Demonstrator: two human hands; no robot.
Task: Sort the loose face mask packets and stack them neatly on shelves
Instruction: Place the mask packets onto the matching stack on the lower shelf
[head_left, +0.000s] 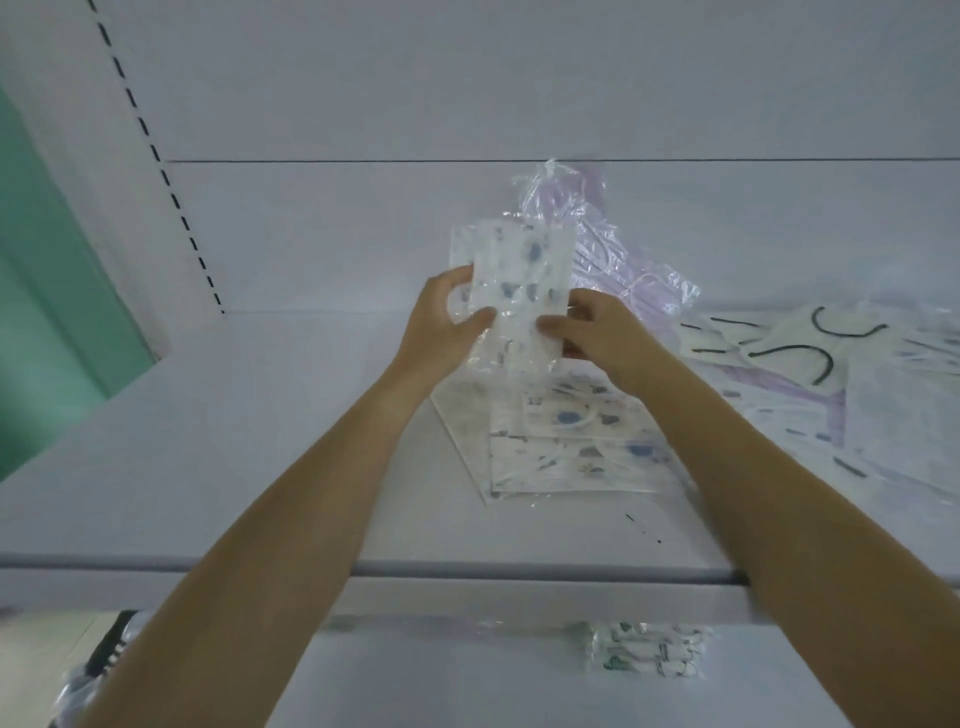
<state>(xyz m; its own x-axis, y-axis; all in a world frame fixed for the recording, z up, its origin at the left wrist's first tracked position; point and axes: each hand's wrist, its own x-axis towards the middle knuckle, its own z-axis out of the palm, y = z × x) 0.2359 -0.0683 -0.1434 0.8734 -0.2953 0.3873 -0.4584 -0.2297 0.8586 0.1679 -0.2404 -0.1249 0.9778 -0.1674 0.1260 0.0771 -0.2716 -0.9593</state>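
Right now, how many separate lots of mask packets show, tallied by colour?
Blue print: 2, the held packet and the flat stack below it
Lilac: 1, the upright packet
Mixed white and lilac: 1, the right pile
Green print: 1, the lower stack
Total: 5

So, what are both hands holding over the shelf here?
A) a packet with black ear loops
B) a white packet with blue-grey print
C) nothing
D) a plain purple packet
B: the left hand and right hand pinch the blue-printed packet by its sides, above the stack of like-printed packets.
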